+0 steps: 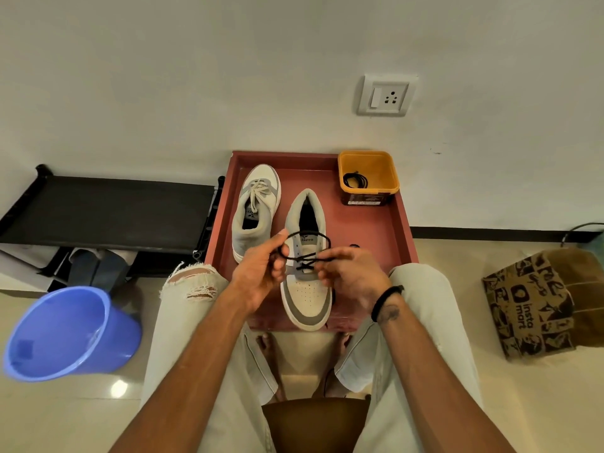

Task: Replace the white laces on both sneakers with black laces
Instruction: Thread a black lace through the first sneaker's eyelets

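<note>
**Room and surroundings**

Plain off-white wall point(228, 76) with a switch-and-socket plate point(385, 95); dark skirting strip point(490, 232) at its foot. Glossy cream tile floor point(523, 403) — one bright glare spot at lower left. Black shoe rack point(108, 214) stands left against the wall. Warm, even light.

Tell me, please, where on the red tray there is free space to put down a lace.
Bare tray lies right of the near sneaker, below the yellow tub. A smaller patch lies between the far sneaker and the tub. The near middle is crowded: left hand and right hand hold the black lace there.
</note>
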